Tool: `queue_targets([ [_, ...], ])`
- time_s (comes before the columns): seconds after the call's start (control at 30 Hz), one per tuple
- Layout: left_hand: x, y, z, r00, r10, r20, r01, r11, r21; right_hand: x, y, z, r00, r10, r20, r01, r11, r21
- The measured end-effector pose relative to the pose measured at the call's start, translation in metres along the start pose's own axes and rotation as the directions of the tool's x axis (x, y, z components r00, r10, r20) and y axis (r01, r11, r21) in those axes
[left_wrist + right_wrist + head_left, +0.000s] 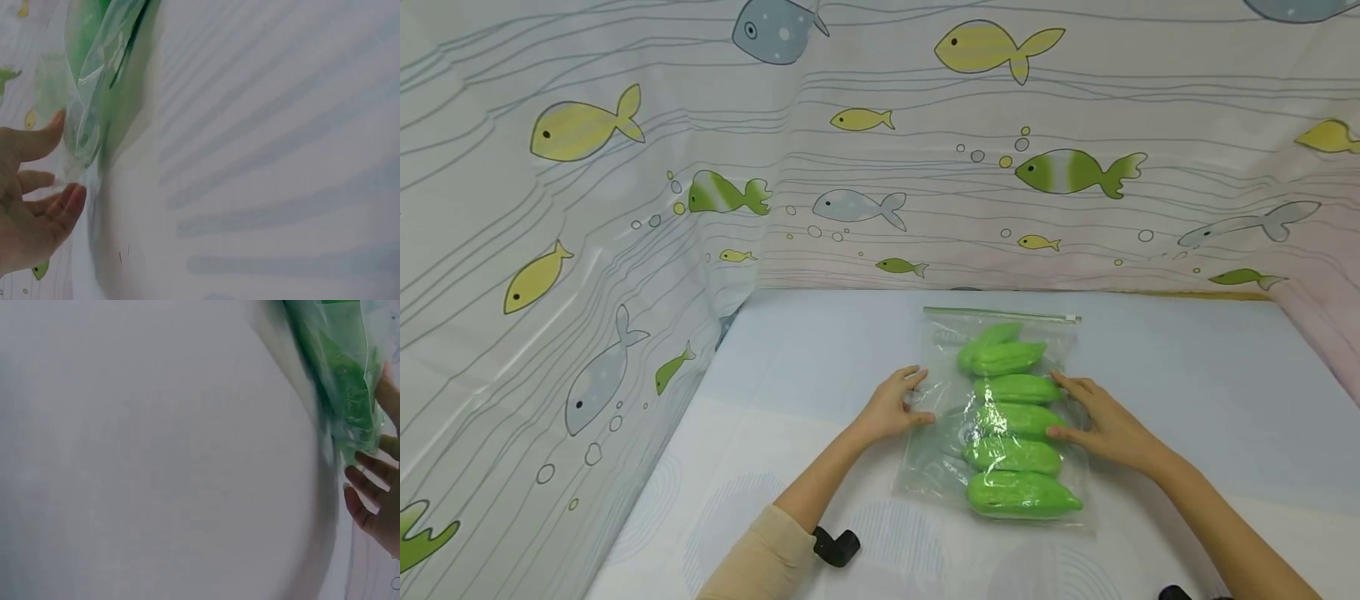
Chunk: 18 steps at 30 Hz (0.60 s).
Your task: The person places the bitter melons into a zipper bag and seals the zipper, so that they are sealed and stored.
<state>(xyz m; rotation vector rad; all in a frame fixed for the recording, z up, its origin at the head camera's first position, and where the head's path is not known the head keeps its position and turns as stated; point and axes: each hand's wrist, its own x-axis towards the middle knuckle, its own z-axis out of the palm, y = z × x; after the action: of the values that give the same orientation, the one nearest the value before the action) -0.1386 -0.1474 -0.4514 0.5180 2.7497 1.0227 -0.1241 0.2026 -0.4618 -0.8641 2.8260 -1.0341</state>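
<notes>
A clear zip bag [940, 450] with a green slider strip along its far edge lies flat on the table. Inside it several long, plump green vegetable-like pieces [1011, 456] with pointed tips are stacked in a column; their exact kind is unclear. At the bag's left edge is my left hand [891, 406], thumb and fingers apart; in the left wrist view the left hand [40, 194] has its thumb against the plastic. My right hand [1105, 425] touches the bag's right side, its fingertips beside the middle pieces. From the right wrist, the right hand [378, 481] shows spread, relaxed fingers.
The table [820, 350] has a pale cover with faint circle patterns. Behind and to the left hangs a fish-printed curtain [865, 167]. A black object [837, 547] shows by the left forearm, and another dark one [1172, 592] by the right forearm.
</notes>
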Motion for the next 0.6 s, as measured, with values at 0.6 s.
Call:
queue_targets([
  [0.6, -0.006, -0.013, 0.002, 1.000, -0.022, -0.016, 0.022, 1.000, 0.016, 0.006, 0.013, 0.009, 1.000, -0.021, 0.019, 0.021, 1.000, -0.008],
])
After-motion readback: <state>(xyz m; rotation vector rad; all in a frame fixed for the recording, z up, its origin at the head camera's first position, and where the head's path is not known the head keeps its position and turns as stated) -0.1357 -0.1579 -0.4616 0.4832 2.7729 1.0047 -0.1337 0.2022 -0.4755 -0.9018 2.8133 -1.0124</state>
